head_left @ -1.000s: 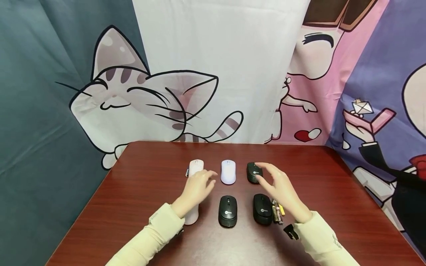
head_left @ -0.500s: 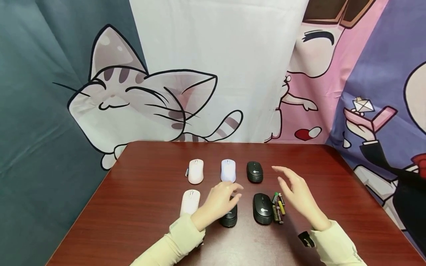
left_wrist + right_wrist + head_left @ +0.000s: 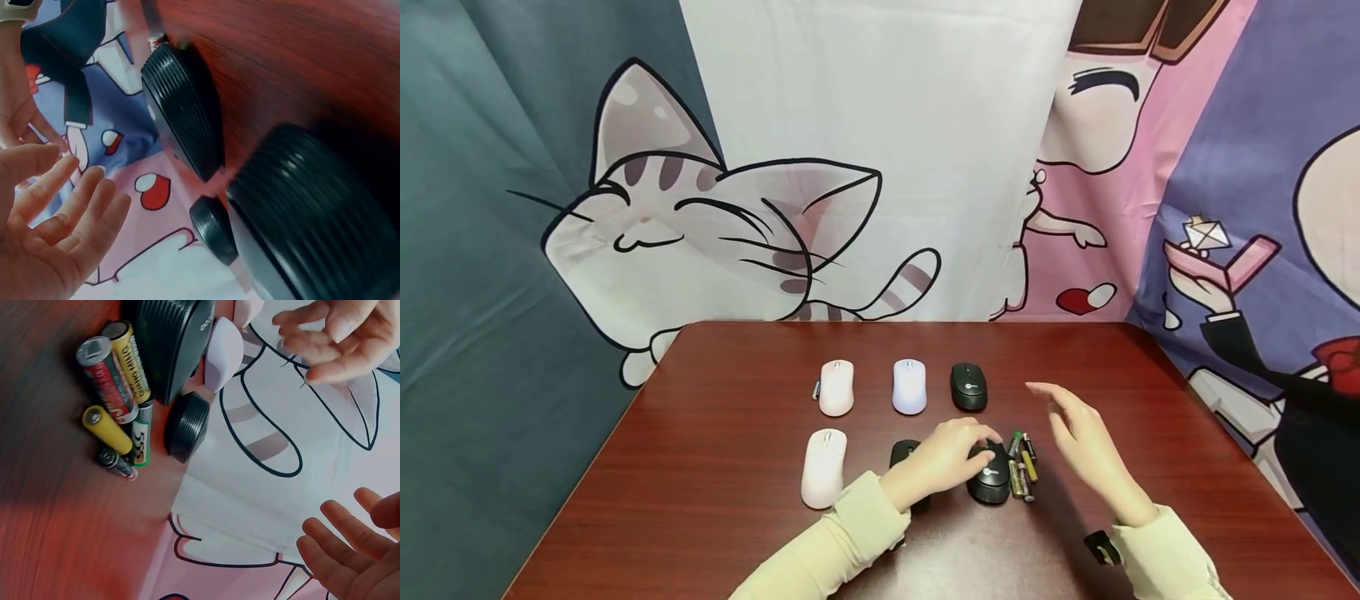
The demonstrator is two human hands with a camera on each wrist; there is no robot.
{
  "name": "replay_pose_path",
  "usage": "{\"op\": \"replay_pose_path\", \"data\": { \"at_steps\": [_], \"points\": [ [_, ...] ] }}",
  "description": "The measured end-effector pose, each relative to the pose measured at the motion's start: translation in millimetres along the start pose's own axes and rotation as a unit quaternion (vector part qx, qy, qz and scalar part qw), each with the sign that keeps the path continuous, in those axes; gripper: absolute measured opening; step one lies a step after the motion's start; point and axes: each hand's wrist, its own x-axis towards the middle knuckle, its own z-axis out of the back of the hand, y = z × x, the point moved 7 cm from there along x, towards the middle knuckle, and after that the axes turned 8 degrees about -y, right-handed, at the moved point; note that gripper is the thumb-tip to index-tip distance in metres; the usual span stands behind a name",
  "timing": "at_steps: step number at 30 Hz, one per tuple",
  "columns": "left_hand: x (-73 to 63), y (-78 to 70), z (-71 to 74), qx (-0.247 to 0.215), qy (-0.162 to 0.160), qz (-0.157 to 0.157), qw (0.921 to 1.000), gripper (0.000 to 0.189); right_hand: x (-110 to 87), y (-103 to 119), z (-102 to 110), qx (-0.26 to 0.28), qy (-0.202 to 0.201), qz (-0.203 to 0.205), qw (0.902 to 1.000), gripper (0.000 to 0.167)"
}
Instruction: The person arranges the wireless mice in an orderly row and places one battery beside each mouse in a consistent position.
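My left hand (image 3: 947, 458) reaches across the front row of mice, its loosely bent fingers overlapping the front right black mouse (image 3: 989, 485) in the head view. In the left wrist view this hand (image 3: 69, 225) holds nothing and shows apart from the mice. Another black mouse (image 3: 904, 450) lies partly hidden under the left wrist. Several batteries (image 3: 1022, 468) lie bunched against the right side of the front right mouse; a yellow one (image 3: 107, 430) shows up close in the right wrist view. Right of them my right hand (image 3: 1086, 442) hovers with relaxed fingers, holding nothing.
At the front left lies a white mouse (image 3: 823, 468). Behind it the back row has a second white mouse (image 3: 837, 388) with a small battery-like piece (image 3: 816, 390) beside it, a pale lilac mouse (image 3: 909, 387) and a black mouse (image 3: 968, 387). A cartoon-printed cloth (image 3: 887, 83) hangs behind the table (image 3: 700, 467).
My left hand has swept right, from the white mice past the front middle black mouse to the front right one. My right hand has drawn back rightward from the back black mouse, uncovering the batteries.
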Motion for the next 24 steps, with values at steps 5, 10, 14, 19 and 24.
{"op": "replay_pose_path", "data": {
  "at_steps": [5,10,14,19,24],
  "points": [
    [16.1,-3.8,-15.9,0.007,0.027,-0.003,0.9996,0.023,-4.0,-6.1,2.3,-0.009,0.001,-0.007,0.9999,0.04],
    [35.6,-6.6,-29.5,0.044,0.041,-0.021,0.998,0.023,-6.3,-16.5,8.9,-0.012,0.001,-0.017,0.9998,0.044],
    [54.7,-4.3,-37.8,0.085,0.045,-0.018,0.9952,0.022,-3.5,-27.8,14.1,-0.022,-0.006,-0.025,0.9994,0.043],
    [79.0,1.9,-47.3,0.125,0.055,0.006,0.9905,0.018,-0.3,-44.1,16.0,-0.037,-0.007,-0.039,0.9985,0.039],
    [95.8,5.9,-62.4,0.154,0.078,0.03,0.9845,0.013,-1.2,-54.4,15.3,-0.045,-0.009,-0.053,0.9975,0.033]
  ]
}}
